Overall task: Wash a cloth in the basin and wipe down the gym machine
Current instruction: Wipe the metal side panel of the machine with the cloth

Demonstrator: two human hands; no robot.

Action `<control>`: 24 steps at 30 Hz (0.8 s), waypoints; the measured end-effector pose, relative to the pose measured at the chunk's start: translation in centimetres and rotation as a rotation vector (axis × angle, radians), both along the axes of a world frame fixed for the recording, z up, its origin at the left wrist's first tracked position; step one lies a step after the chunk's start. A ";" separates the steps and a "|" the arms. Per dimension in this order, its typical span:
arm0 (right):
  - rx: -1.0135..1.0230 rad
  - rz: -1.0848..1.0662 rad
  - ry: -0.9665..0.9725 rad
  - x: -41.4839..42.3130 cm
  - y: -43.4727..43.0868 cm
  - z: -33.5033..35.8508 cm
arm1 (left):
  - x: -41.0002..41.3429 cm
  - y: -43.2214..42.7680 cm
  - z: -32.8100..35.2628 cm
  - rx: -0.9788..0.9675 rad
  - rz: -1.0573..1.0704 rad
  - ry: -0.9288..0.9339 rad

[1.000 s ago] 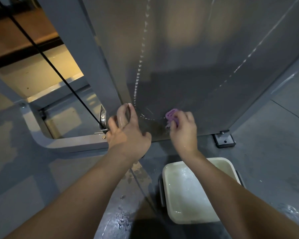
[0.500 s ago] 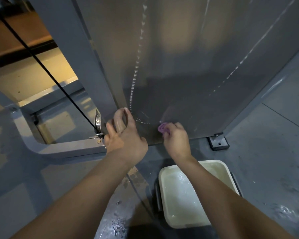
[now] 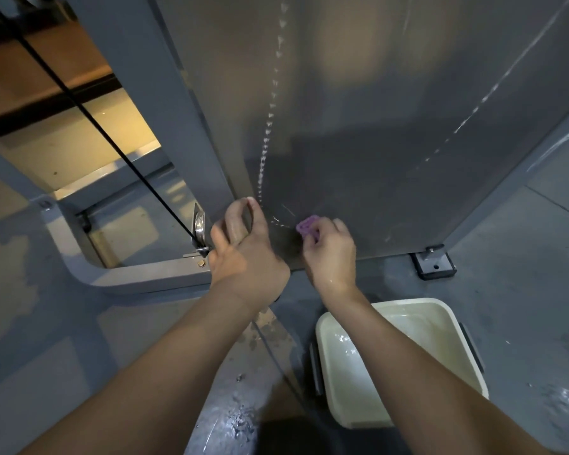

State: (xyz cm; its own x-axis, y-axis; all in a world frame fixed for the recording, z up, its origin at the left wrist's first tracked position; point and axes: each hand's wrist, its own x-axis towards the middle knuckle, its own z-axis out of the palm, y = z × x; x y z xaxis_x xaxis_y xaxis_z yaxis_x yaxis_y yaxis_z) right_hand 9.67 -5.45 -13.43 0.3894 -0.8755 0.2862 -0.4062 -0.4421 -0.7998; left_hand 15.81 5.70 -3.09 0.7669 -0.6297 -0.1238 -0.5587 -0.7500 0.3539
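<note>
Nearest the camera, low on the wet grey floor (image 3: 523, 290): a cream basin (image 3: 440, 315) holding shallow water, just behind the right forearm, with splashes around it. Further out, two bare arms reaching forward to the foot of the gym machine's grey panel (image 3: 391, 126). Right hand (image 3: 330, 254) curled round a small purple cloth (image 3: 306, 224), fingers bunched and gripping, pressing the cloth against the panel's lower edge; wrist glistening wet. Left hand (image 3: 243, 254) beside it, well clear of the cloth, fingers bent round the panel's left corner near a metal pulley (image 3: 199, 226), apparently bracing; holding nothing loose. Beyond the hands, trails of droplets running down the panel, suggesting upper areas already wiped. Left of the panel, a black cable (image 3: 89, 116) slanting down to the pulley, and a curved frame rail (image 3: 112, 277) that looks dry. By the look of it, washing done, panel wiping near its bottom, frame and other parts probably left.
</note>
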 end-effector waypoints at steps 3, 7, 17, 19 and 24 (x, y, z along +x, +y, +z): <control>-0.174 0.043 0.004 -0.1 0.2 -0.3 | 0.2 0.2 -0.1 0.016 -0.009 0.000; 0.033 0.116 0.123 -0.7 0.2 -1.4 | 0.2 0.3 0.0 0.028 -0.017 0.024; 0.038 0.088 0.046 -0.4 0.3 -0.6 | 0.4 0.6 0.2 0.062 -0.046 -0.030; -0.024 0.060 -0.021 0.6 0.6 1.0 | 0.6 0.7 0.2 0.055 -0.063 -0.048; 0.019 0.134 0.089 -0.6 0.1 -1.1 | 0.7 0.7 0.1 0.080 -0.071 -0.035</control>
State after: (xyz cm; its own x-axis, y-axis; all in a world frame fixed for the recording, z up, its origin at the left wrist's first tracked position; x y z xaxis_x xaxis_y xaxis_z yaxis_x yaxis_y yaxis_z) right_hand 9.10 -5.38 -14.54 0.5257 -0.8192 0.2292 -0.4142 -0.4818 -0.7722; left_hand 16.50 6.44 -2.97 0.7256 -0.6716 -0.1497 -0.6225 -0.7334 0.2732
